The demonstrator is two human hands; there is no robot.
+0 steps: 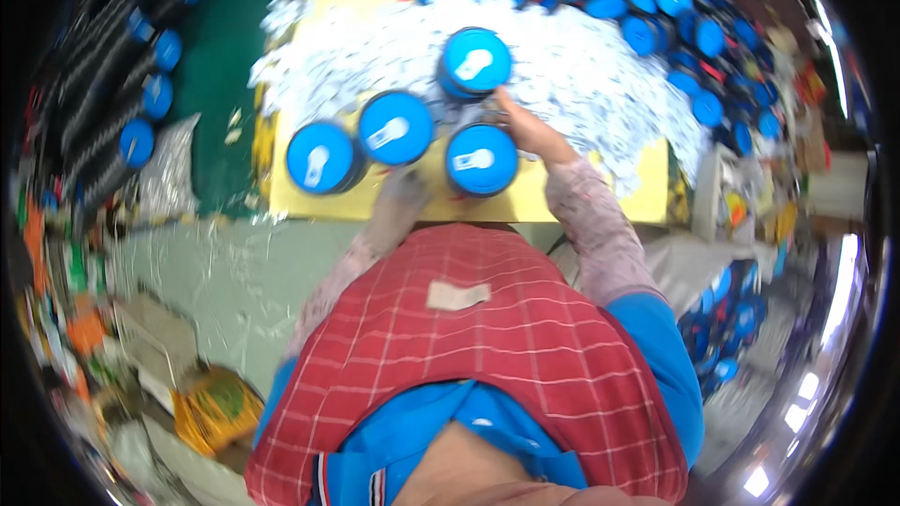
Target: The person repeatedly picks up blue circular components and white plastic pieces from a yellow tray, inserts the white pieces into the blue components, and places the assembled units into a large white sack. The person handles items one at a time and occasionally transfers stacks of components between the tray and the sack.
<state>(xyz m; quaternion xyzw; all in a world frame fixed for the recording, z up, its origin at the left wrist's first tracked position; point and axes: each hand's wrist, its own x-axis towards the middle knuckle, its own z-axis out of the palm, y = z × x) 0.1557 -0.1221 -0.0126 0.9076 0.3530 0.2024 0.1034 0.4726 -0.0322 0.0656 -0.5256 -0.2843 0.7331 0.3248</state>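
Note:
Several round containers with blue lids and white labels stand on a yellow table (647, 199). My right hand (527, 127) reaches between the far container (475, 61) and the near container (482, 159), its fingers touching the far one's base. My left hand (403, 197) is blurred at the table's front edge, just below the middle container (396, 127) and beside the near one. Another container (322, 157) stands furthest left. Whether my left hand holds anything is hidden by blur.
White paper scraps (600, 75) cover most of the tabletop. Many blue-lidded containers (656, 19) are piled at the back and right. Black containers with blue caps (141, 84) line the left. Bags and clutter (216, 403) lie on the floor at lower left.

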